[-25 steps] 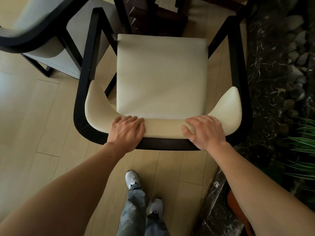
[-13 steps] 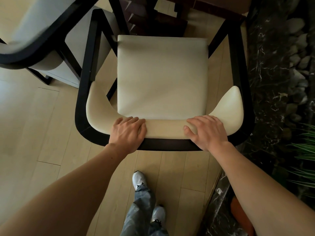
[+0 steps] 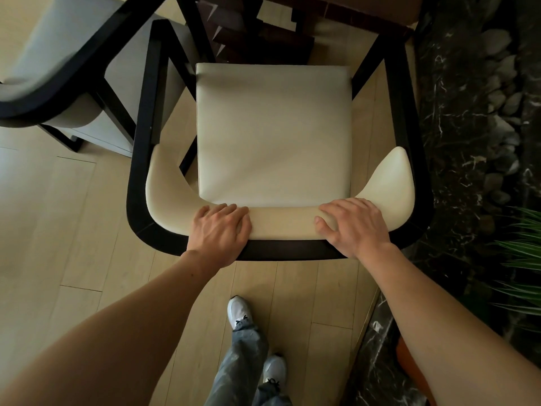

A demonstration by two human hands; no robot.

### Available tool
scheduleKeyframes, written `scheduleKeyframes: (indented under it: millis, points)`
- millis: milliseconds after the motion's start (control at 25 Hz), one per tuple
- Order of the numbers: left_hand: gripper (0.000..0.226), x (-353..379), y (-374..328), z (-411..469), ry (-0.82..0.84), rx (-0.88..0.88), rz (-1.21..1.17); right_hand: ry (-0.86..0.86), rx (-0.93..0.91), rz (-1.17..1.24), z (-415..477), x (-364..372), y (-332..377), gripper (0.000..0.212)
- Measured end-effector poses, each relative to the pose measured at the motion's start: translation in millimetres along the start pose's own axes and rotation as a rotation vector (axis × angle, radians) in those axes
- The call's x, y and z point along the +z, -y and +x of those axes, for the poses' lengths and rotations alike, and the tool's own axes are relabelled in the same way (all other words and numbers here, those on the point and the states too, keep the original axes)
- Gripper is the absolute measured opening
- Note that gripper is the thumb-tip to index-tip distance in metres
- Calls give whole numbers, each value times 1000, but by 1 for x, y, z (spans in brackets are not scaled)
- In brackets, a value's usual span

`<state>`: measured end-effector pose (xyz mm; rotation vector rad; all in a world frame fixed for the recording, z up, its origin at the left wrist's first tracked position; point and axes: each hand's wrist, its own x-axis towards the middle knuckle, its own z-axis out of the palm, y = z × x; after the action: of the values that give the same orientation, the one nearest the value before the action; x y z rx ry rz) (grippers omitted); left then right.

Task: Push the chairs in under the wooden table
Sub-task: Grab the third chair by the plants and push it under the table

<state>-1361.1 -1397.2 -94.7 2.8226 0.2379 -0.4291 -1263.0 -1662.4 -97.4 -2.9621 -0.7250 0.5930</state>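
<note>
Feet [image 3: 240,310] staggered on the pale floorboards [image 3: 73,230], I spread my left hand [image 3: 220,228] and right hand [image 3: 352,227] apart on the cream backrest [image 3: 282,225], fingers curled over its top and gripping it, likely to push squarely. The chair [image 3: 272,133] faces the wooden table [image 3: 366,8], seat not yet under it; a second chair [image 3: 58,71] stands just beside, left.

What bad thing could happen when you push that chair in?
The chair sits close to the second chair on its left, so their dark frames might bump or scrape. On the right, the armrest runs near the dark marble ledge and could knock it. Both hands, the left hand and right hand, rest on the backrest, so fingers look safe.
</note>
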Motion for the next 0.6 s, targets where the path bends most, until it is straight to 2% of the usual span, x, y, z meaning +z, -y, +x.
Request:
scheduleKeyframes:
  millis: [600]
  points:
    - [40, 3, 1, -1, -16, 33, 31, 3, 8, -9, -2, 0, 3, 71]
